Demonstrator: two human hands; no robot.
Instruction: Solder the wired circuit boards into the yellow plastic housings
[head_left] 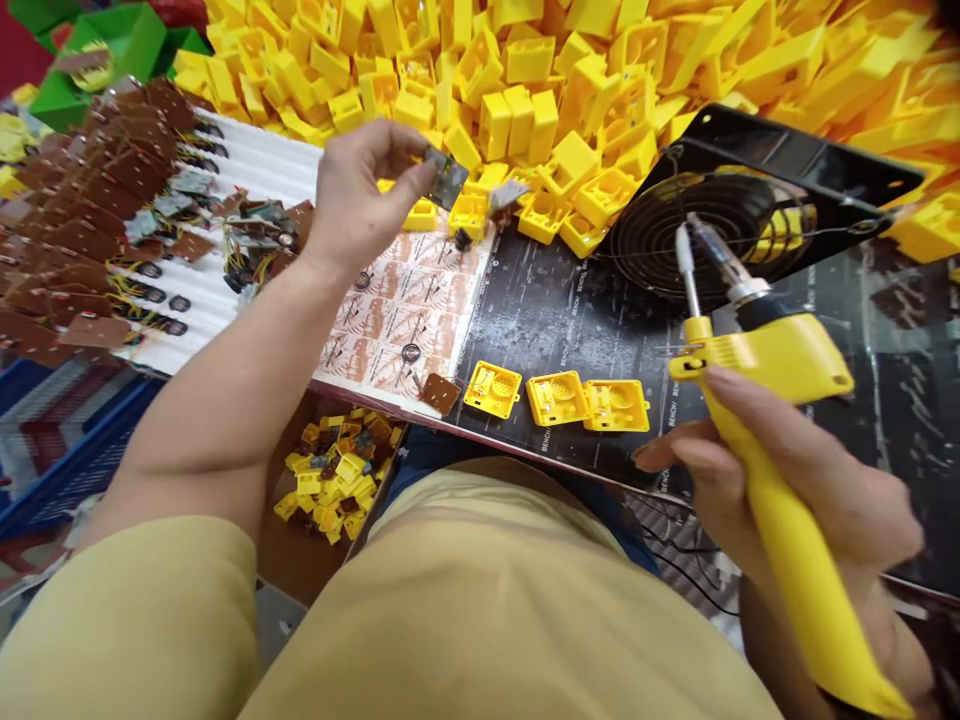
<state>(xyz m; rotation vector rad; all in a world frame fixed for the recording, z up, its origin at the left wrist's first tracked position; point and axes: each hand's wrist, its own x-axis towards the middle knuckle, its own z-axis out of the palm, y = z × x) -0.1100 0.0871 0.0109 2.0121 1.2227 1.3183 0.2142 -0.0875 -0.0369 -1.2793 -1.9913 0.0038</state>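
Judging by what's held, at the setup end of a soldering step, with no contact between tip and board. Likely calls next for bringing board and tip together, holding the board steady.

Pinching a small grey circuit board (pixel 450 183) with the left hand (pixel 367 190) at upper centre of frame, clamped between thumb and fingers by the left edge, raised in front of the heaped yellow cases (pixel 517 120).

Gripping a yellow soldering gun (pixel 784 352) with the right hand (pixel 806 490) at right of frame, closed around the handle, tip pointing up in front of a black fan (pixel 817 165). Can't tell whether trigger is pressed.

On the tabletop (pixel 540 290), lower centre: three open yellow cases (pixel 555 397) in a row, right two touching, plus a brown circuit board (pixel 439 395) just beside the leftmost.
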